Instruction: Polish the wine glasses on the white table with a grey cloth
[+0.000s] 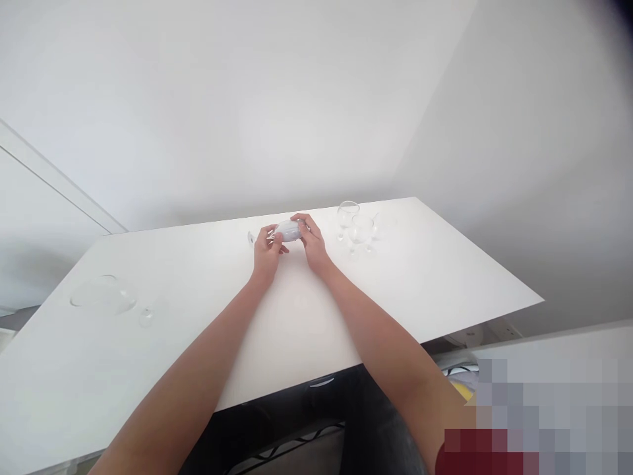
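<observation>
Both of my hands hold a clear stemmed glass (288,231) on its side, over the far part of the white table. My left hand (268,254) closes around the stem end, and the glass's round foot sticks out past its fingers to the left. Around the rim end of the bowl, my right hand (312,243) has its fingers curled. A little to the right stand several clear stemmed glasses (361,227) in a group.
On the left of the white table (208,270) are faint clear glass pieces (103,295), and a small round glass shape (146,316) is beside them; their exact shape is hard to make out. A white wall (277,99) rises behind the table. Dark surfaces lie below its front edge.
</observation>
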